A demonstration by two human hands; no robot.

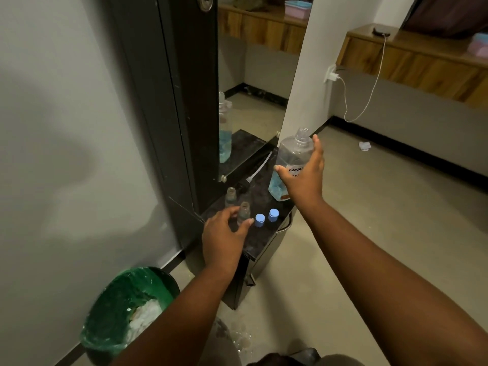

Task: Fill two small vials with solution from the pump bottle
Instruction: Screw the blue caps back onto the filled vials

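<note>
A clear bottle (291,157) with blue solution in its lower part stands uncapped on the dark counter (260,241); my right hand (303,175) grips its side. The pump head with its white tube (253,173) lies on the counter behind. Two small clear vials stand open: one further back (230,196), one nearer (244,211). My left hand (224,233) holds the nearer vial between thumb and fingers. Two blue caps (260,220) (273,214) stand to the right of the vials.
A mirror (253,75) in a dark frame rises behind the counter and reflects the bottle. A green-lined waste bin (129,307) sits on the floor at lower left. A charger cable (369,83) hangs from a wall socket at right.
</note>
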